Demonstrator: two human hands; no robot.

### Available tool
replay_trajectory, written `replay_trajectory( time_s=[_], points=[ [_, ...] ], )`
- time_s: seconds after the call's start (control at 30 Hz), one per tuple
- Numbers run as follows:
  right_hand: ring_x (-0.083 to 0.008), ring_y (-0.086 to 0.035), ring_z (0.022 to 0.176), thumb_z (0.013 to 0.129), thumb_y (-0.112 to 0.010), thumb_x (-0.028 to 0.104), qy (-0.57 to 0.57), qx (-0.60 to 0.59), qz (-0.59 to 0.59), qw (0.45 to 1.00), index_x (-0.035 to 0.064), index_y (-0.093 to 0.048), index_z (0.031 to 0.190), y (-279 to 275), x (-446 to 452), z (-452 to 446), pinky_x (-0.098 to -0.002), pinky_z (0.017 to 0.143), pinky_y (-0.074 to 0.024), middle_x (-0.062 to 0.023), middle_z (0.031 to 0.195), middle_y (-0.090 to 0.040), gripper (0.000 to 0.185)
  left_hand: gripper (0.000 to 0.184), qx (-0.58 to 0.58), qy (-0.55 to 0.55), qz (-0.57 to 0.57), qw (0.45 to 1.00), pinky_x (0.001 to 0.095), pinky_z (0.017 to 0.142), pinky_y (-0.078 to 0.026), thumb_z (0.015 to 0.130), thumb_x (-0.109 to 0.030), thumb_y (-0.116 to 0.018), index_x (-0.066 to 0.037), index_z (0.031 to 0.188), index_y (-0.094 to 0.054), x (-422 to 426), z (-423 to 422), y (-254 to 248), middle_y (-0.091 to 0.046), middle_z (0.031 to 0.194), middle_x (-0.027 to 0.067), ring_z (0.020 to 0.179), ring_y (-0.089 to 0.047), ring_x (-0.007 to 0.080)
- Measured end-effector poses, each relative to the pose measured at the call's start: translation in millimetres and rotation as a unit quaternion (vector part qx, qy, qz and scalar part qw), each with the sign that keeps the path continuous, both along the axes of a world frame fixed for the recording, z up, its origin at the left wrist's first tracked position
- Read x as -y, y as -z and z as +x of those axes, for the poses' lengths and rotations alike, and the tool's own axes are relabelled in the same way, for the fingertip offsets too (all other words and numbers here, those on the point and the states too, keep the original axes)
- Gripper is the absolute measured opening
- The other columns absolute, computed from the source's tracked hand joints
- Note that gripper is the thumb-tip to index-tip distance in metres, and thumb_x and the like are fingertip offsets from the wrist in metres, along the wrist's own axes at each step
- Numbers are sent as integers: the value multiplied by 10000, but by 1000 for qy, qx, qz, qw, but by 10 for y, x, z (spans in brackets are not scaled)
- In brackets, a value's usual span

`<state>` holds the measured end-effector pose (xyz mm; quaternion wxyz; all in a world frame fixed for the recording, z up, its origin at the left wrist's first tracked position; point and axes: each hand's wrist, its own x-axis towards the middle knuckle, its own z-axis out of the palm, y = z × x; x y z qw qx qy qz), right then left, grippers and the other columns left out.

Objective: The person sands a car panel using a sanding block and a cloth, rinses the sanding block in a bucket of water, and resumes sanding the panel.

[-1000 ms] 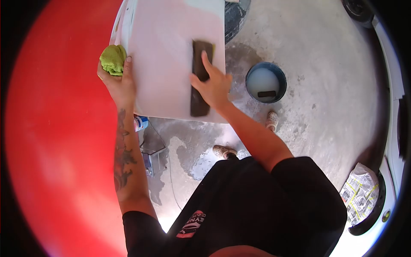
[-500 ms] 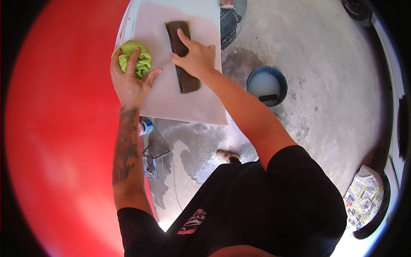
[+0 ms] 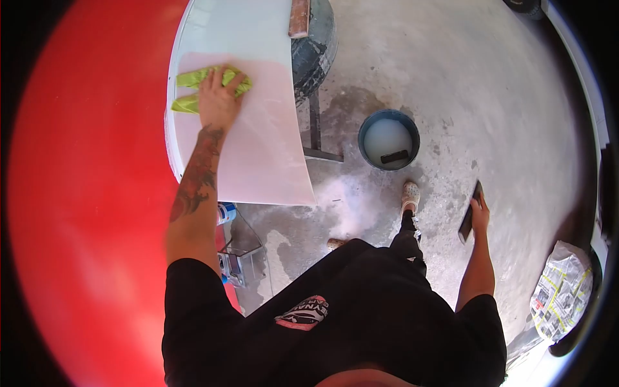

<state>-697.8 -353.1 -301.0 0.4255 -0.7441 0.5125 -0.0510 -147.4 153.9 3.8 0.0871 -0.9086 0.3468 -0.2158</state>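
My left hand (image 3: 220,100) presses a bunched lime-green cloth (image 3: 187,103) onto the white panel (image 3: 258,148), fingers curled over it. The cloth lies partly spread to the left of the hand. A pinkish patch covers the lower part of the panel's surface. Off to the right, away from the panel, my right hand (image 3: 480,216) grips a long dark sanding block (image 3: 470,213), which hangs tilted over the concrete floor.
A bucket (image 3: 362,137) of cloudy water on the floor holds a small dark block (image 3: 394,157). A dark rounded tub (image 3: 316,55) and a wooden block (image 3: 299,19) are by the panel's right edge. A red surface (image 3: 97,193) fills the left side. Newspaper wrapping (image 3: 562,290) is at right.
My right hand has lifted the sanding block off the panel and swung it far right and down. My left hand has shifted right, and the cloth has spread out from a ball.
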Motion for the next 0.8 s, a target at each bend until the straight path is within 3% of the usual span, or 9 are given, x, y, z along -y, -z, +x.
replay_trajectory(
  time_s=[0.03,0.1,0.17,0.33,0.4,0.5,0.7,0.73,0.8],
  points=[
    [-269,-605,1269,897,-672,401,62,29,52,996,48,-541,1486,203,126,-605,-354,1059,-448,-188,1411,-629,699,457,-32,23,3,999,565,1146,-377,783,-230,-819,-269,1228,-721,-16,-186,104,-547,1454,108,1379,-466,394],
    [-166,-583,1017,925,-636,400,176,43,136,974,43,-621,1405,110,-27,-1487,-297,899,-454,-56,1134,-677,599,470,-73,50,12,996,558,1153,-369,759,-173,-811,-257,1214,-728,2,-662,359,-547,1441,108,1382,-462,390],
    [-151,-556,939,931,-626,380,204,33,171,963,75,-679,1293,170,-269,-2222,-300,847,-447,-21,1024,-645,476,466,-125,78,20,989,559,1164,-358,764,-178,-806,-251,1217,-725,-23,-1133,594,-536,1443,113,1385,-457,388],
    [-247,-596,1215,898,-633,371,291,23,168,941,24,-481,1528,-89,-1810,-2734,-350,1011,-463,-152,1374,-633,735,465,-249,204,66,944,532,1183,-336,760,-200,-814,-229,1215,-722,-284,-2004,745,-540,1420,122,1388,-451,380],
    [-232,-627,1136,891,-653,347,308,33,120,943,4,-541,1474,26,-2674,-2934,-338,969,-487,-128,1296,-669,686,472,-244,240,72,937,521,1179,-337,749,-185,-824,-201,1208,-716,-429,-2031,674,-548,1394,128,1380,-453,372],
    [-392,-670,1173,801,-703,473,317,-164,101,928,127,-578,1463,-473,-3946,-2822,-426,998,-518,-302,1251,-678,757,508,-229,260,79,935,564,1173,-327,721,-158,-857,-148,1203,-698,-640,-1780,528,-549,1383,151,1356,-465,390],
    [-398,-613,1263,705,-755,533,372,-193,166,893,120,-564,1474,-384,-5724,-3281,-439,1071,-482,-238,1355,-644,894,644,-120,72,147,979,618,1201,-251,814,-163,-797,-228,1406,-552,-857,-1320,-517,-456,1522,133,1444,-421,335],
    [-397,-622,1250,702,-760,528,398,-195,176,879,112,-573,1462,-424,-5894,-3336,-441,1060,-490,-238,1347,-649,887,578,-44,140,70,987,563,1125,-379,793,-142,-808,-138,1333,-602,-945,-1129,-590,-580,1387,177,1304,-564,362],
    [-396,-639,1224,697,-770,520,451,-196,198,848,96,-589,1439,-568,-6221,-3451,-446,1038,-507,-237,1331,-658,873,776,64,85,131,986,669,1030,-420,853,-543,-650,-123,1480,-469,-1135,-625,-601,-445,1523,148,1388,-448,406]
  ],
)
